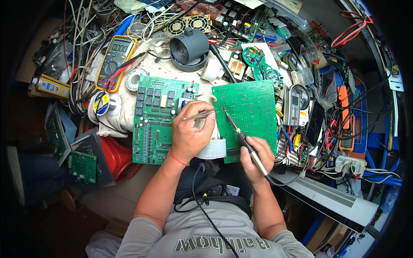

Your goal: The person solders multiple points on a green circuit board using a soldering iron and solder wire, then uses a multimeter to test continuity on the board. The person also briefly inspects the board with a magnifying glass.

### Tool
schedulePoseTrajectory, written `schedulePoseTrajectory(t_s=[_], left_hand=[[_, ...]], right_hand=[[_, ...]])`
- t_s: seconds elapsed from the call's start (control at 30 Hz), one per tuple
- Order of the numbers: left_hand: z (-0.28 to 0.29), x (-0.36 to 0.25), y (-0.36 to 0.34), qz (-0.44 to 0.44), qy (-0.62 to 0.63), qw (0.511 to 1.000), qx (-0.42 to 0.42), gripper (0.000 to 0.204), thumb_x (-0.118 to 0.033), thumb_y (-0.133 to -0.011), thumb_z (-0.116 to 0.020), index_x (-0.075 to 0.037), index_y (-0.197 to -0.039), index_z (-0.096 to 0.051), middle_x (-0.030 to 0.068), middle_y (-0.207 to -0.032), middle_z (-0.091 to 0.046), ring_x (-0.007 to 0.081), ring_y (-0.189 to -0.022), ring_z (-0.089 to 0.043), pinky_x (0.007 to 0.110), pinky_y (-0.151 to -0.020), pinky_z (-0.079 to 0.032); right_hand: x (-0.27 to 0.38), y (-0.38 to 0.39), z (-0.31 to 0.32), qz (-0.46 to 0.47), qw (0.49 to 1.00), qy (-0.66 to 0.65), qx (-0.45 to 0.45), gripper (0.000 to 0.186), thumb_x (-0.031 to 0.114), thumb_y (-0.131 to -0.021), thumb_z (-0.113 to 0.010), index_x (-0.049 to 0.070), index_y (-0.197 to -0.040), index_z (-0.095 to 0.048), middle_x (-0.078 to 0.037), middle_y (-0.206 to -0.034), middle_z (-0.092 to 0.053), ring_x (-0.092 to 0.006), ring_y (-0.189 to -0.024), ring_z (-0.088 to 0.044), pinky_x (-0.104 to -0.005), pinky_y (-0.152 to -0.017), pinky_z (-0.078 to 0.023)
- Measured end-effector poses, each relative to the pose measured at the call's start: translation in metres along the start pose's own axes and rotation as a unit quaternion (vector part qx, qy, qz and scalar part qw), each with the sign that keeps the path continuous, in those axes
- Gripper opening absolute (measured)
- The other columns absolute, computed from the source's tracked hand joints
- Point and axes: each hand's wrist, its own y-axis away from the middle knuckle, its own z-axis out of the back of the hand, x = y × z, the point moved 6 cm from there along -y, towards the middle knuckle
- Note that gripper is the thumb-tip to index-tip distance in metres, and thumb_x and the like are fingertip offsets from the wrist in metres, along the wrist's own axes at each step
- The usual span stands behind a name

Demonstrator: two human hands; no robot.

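My left hand (192,129) grips thin metal tweezers (198,115), their tips over a green circuit board (245,94) that shows its soldered side. My right hand (258,159) holds a soldering iron (235,127), its tip at that board beside the tweezer tips; whether they touch is too small to tell. A second green board (148,142), with black relays and chips, lies left of my left hand. A pale ribbon cable (211,148) runs below the hand between the two boards. A spool (101,103) with a blue and yellow label sits farther left.
A yellow multimeter (114,58), grey cylinders (187,47), square fans (187,24) and round green boards (254,58) crowd the bench behind the boards, among tangled wires. Instruments and cables fill the right side. A red stool (118,157) and loose boards (81,167) are at lower left.
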Motion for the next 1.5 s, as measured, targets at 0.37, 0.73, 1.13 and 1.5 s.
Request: schedulePoseTrajectory(t_s=[0.37, 0.73, 1.13, 1.5], left_hand=[[-0.0008, 0.0007, 0.0006, -0.007, -0.005, 1.000, 0.007, 0.013, 0.003, -0.090, -0.076, 0.000, -0.102, -0.071, 0.0128, -0.102, -0.074, 0.0229, -0.088, -0.075, 0.033, -0.078, -0.059], [-0.0013, 0.0028, 0.0017, -0.013, -0.008, 1.000, 0.009, 0.013, 0.003, -0.092, -0.075, 0.001, -0.103, -0.070, 0.0121, -0.102, -0.073, 0.0206, -0.086, -0.075, 0.031, -0.076, -0.059], [-0.0012, 0.0021, 0.0018, -0.004, -0.010, 1.000, 0.011, 0.012, 0.003, -0.092, -0.075, 0.001, -0.102, -0.071, 0.0116, -0.101, -0.073, 0.0196, -0.085, -0.074, 0.031, -0.076, -0.059], [-0.0011, -0.0001, 0.0004, -0.013, -0.010, 1.000, 0.006, 0.013, 0.003, -0.090, -0.076, 0.000, -0.102, -0.071, 0.0124, -0.100, -0.074, 0.0222, -0.086, -0.074, 0.033, -0.077, -0.059]], right_hand=[[0.0012, -0.0003, -0.0013, 0.013, 1.000, 0.006, 0.011, 0.036, 0.000, -0.082, -0.083, -0.003, -0.117, -0.075, -0.021, -0.103, -0.074, -0.0307, -0.084, -0.074, -0.0364, -0.074, -0.060], [0.0002, 0.0012, -0.0020, 0.016, 1.000, 0.002, 0.023, 0.036, -0.001, -0.081, -0.083, -0.003, -0.116, -0.075, -0.022, -0.103, -0.074, -0.0316, -0.085, -0.074, -0.0368, -0.074, -0.060], [0.0022, -0.0004, -0.0017, 0.015, 1.000, 0.008, 0.018, 0.035, -0.001, -0.081, -0.082, -0.003, -0.115, -0.075, -0.021, -0.103, -0.074, -0.0308, -0.084, -0.074, -0.0367, -0.074, -0.060], [-0.0001, 0.0001, 0.0000, 0.015, 1.000, 0.003, 0.004, 0.037, -0.002, -0.079, -0.082, -0.003, -0.116, -0.075, -0.021, -0.103, -0.074, -0.0313, -0.084, -0.075, -0.0369, -0.074, -0.060]])
